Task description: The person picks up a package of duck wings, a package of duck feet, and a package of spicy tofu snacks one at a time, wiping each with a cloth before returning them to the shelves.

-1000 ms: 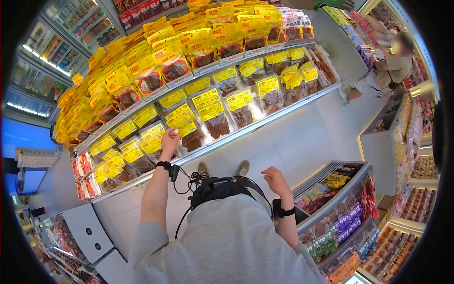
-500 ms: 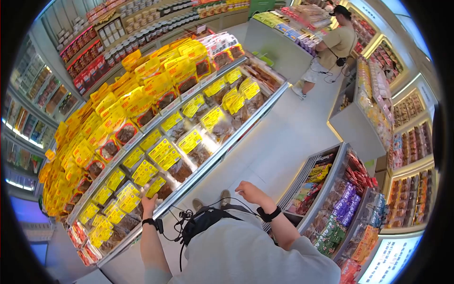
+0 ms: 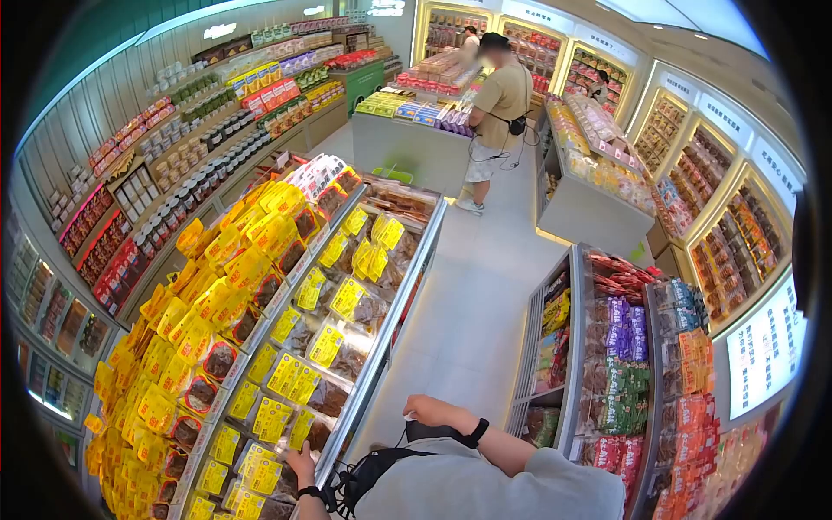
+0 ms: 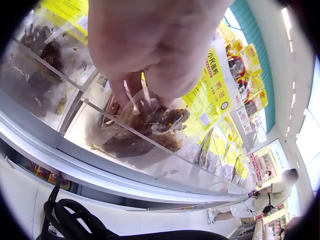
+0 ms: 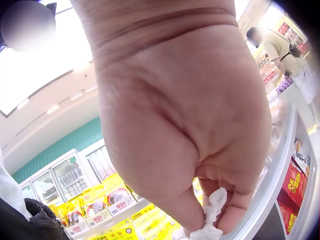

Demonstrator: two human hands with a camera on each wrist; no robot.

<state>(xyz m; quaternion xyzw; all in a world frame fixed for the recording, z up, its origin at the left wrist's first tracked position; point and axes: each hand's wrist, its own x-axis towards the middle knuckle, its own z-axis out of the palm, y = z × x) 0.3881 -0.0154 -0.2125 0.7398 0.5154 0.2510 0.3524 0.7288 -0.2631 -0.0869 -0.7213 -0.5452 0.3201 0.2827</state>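
My left hand (image 3: 301,465) is at the near edge of the slanted display, on a clear packet of dark meat (image 4: 145,125) with a yellow label. Its fingers (image 4: 120,92) reach down onto the plastic, which bunches up between them, and they pinch the packet. More yellow-labelled packets (image 3: 295,377) lie in rows around it. My right hand (image 3: 436,412) is held in front of my body, over the aisle. Between its curled fingers and thumb it pinches a crumpled white tissue (image 5: 214,217).
Yellow pouches (image 3: 186,355) are heaped along the display's upper tier. Clear dividers and a metal front rim (image 3: 386,338) edge the packets. To the right stands a low bin of snack packs (image 3: 620,373). A person (image 3: 501,108) stands by a counter farther down the aisle.
My view has swung up and to the right, showing more of the shop. The left hand stays at the packets. The right hand has moved in closer to my body.
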